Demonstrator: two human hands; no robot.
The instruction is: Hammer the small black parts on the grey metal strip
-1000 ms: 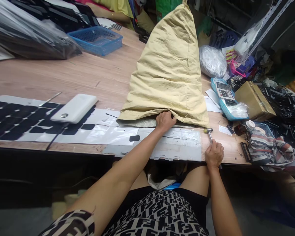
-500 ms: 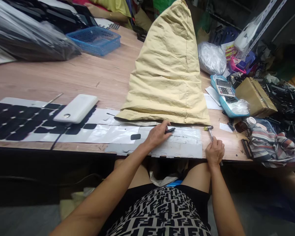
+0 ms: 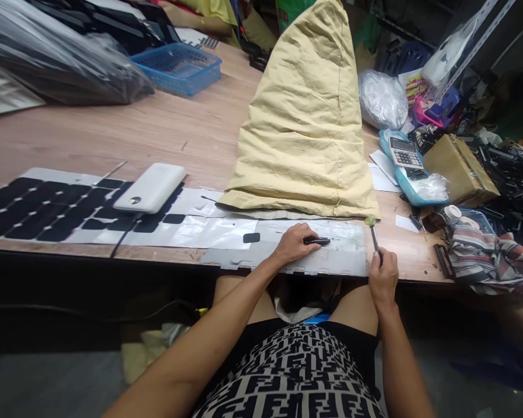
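Observation:
My left hand (image 3: 296, 244) is closed around a small, slim black part (image 3: 321, 240) that sticks out to the right past the fingertips. Beneath it lies a translucent grey plastic sheet (image 3: 346, 255) on the bench's near edge. In my right hand (image 3: 383, 274) is a hammer (image 3: 375, 239), gripped by its handle, with the yellowish head pointing away from me. The mouth of a big pale-yellow cloth sack (image 3: 305, 133) lies just beyond both hands, its opening nearly flat. Left of my left hand rests a rounded black pad (image 3: 251, 237).
A white power bank (image 3: 150, 188) sits over sheets with black pads (image 3: 30, 209). Farther back is a blue basket (image 3: 183, 69). To the right are a calculator (image 3: 404, 151), a cardboard box (image 3: 459, 168), a striped cloth (image 3: 483, 255) and piled black parts (image 3: 518, 197). A co-worker's arm shows at top.
My left hand has come out of the sack's mouth holding the black part and moved nearer over the sheet. The sack's opening has flattened. My right hand has tilted the hammer.

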